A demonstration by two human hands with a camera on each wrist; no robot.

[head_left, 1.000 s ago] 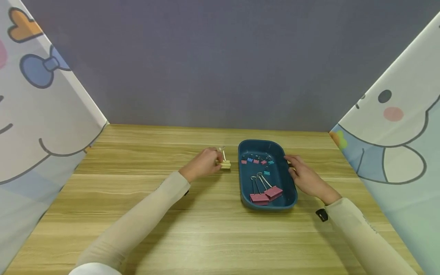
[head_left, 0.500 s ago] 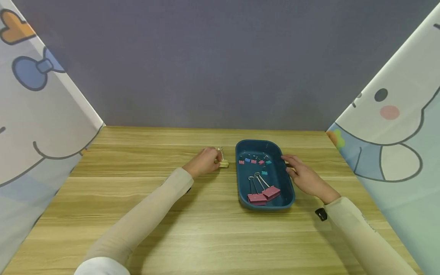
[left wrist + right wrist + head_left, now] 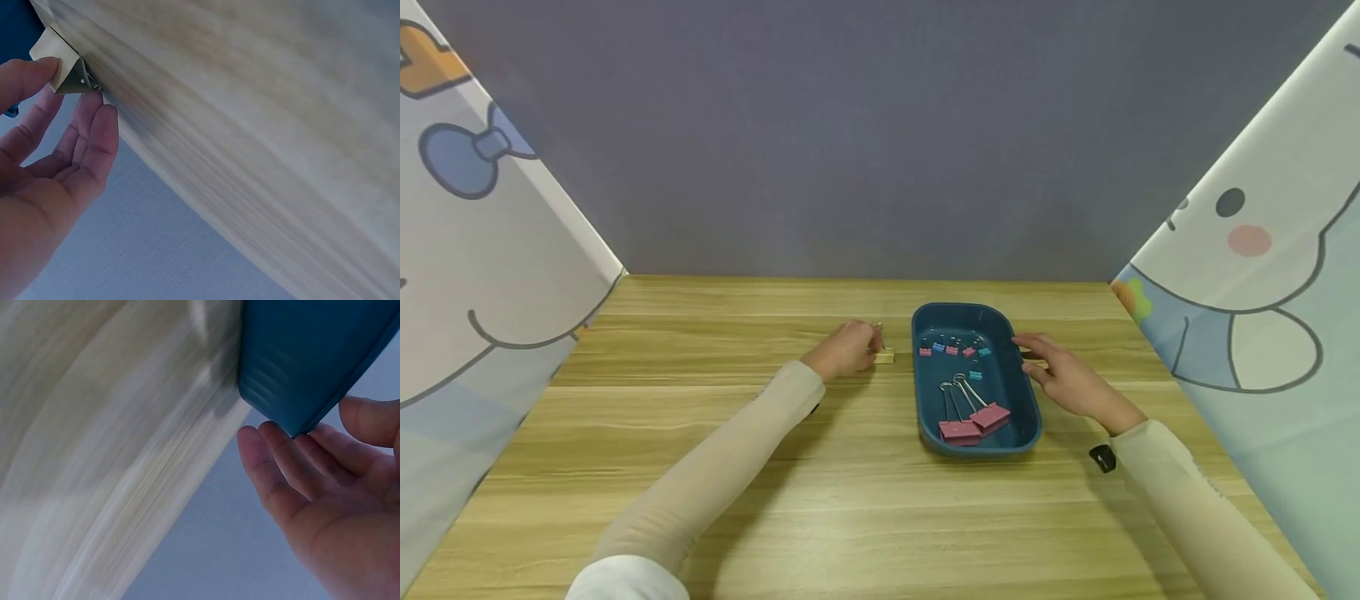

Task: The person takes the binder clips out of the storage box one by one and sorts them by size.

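Note:
A yellow binder clip (image 3: 886,357) is pinched between the thumb and fingers of my left hand (image 3: 847,348), just left of the blue tray (image 3: 934,375). In the left wrist view, the thumb presses the clip's (image 3: 59,53) flat side close to the wooden surface, and fingertips sit beneath its edge. Its wire handle is mostly hidden by the fingers. My right hand (image 3: 1067,379) rests at the tray's right side with loosely extended fingers. The right wrist view shows those fingertips at the tray's corner (image 3: 294,419), the thumb beside the rim.
Two large pink binder clips, one in front (image 3: 959,432) and one behind it (image 3: 991,418), lie at the tray's near end. Several small pink, blue and teal clips lie farther back, including a teal clip (image 3: 975,375). A grey panel (image 3: 865,142) stands behind the wooden table (image 3: 820,517).
The head view has shifted slightly. The left hand stays on the yellow clip, whose wire handle now shows less beside the fingers. The right hand remains at the tray.

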